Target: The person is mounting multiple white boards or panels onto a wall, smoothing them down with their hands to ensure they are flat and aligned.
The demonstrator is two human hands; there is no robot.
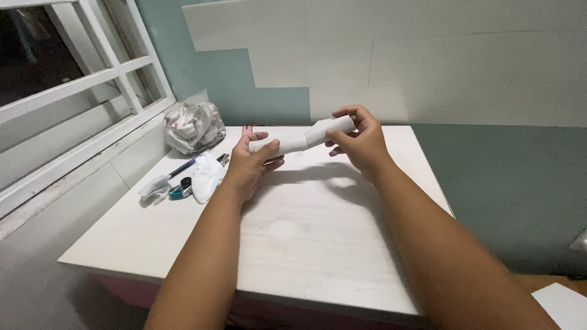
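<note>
I hold a white tube-shaped object [302, 137], like a rolled sheet or slim cylinder, level above the white table [318, 238]. My left hand [249, 165] grips its left end with the thumb over the top. My right hand [359, 142] wraps its thicker right end with fingers curled around it. The tube hangs in the air above the far part of the tabletop and casts a shadow on it.
At the table's far left corner sits a crumpled clear plastic bag [194, 125]. Near it lie a folded white cloth [206, 175], a pen [183, 167] and a small dark item [181, 189]. A window frame [92, 79] is on the left; the wall runs behind.
</note>
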